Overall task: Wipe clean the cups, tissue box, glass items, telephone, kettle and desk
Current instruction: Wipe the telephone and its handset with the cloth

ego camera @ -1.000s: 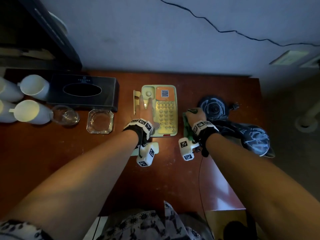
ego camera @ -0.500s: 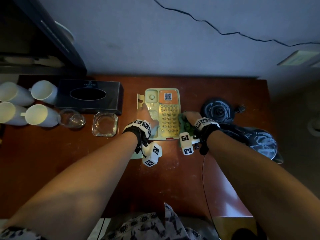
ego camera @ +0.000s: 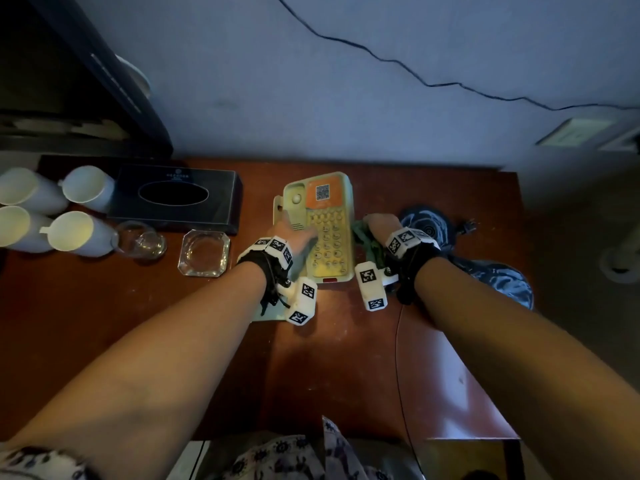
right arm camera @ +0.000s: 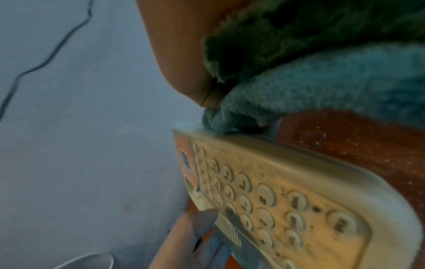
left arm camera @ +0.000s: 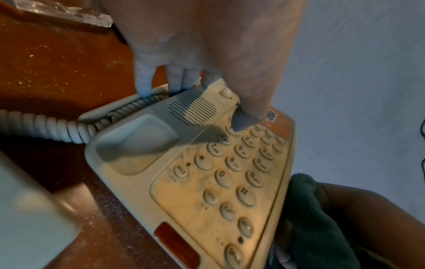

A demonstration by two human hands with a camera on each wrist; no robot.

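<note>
A dusty cream telephone [ego camera: 327, 233] sits mid-desk with its handset [left arm camera: 30, 218] lying off the cradle on the desk, joined by a coiled cord [left arm camera: 46, 125]. My left hand [ego camera: 294, 235] grips the base: fingers curl over its left edge and the thumb [left arm camera: 246, 116] lies on the keypad. Pressed against the phone's right side is a green cloth [ego camera: 369, 242], bunched in my right hand [ego camera: 379, 221]. In the right wrist view the cloth [right arm camera: 322, 81] touches the far right corner of the telephone [right arm camera: 276, 191].
On the brown desk [ego camera: 346, 368], white cups [ego camera: 79, 233], a black tissue box [ego camera: 173, 199], a glass [ego camera: 142, 239] and a glass ashtray [ego camera: 204, 252] stand at the left. A dark round disc with a plug [ego camera: 426, 226] and a dark patterned object [ego camera: 495, 278] lie right.
My right hand has brought the cloth in against the phone's right side and slid it a little toward the wall. My left hand has stayed on the phone.
</note>
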